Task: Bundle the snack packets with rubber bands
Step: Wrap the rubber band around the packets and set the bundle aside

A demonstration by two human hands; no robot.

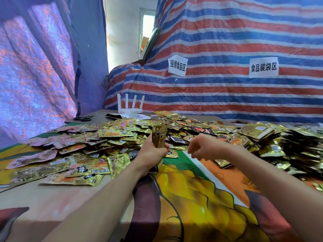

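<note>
Gripping a stack of snack packets [159, 135] upright, our left hand [152, 151] has its fingers curled round the lower half, thumb on the near side. The tops of the packets stand up above the fingers, and the bottom end pokes out below the palm, down at the printed tablecloth [192, 198].

Our right hand [201, 148] hangs just to the right of the stack, apart from it, above the cloth. Its fingers are loosely curled and point down. They are blurred, so we cannot tell whether they pinch anything small.

Beyond and to the left of the left fingers a broad heap of loose packets [104, 137], gold and foil-bright, covers the table. Just below the right fingers one dark packet [222, 163] lies by itself on the orange part of the cloth. Further right of that hand, packets sit in squared-off stacks [257, 131].

Well beyond both hands, at the far edge of the table, stands a white router [130, 109] with four upright aerials, and to its left lie black scissors [83, 118]. Behind them hangs a striped tarp [227, 41] in red, white and blue, with two paper signs [177, 67] fixed to it.
</note>
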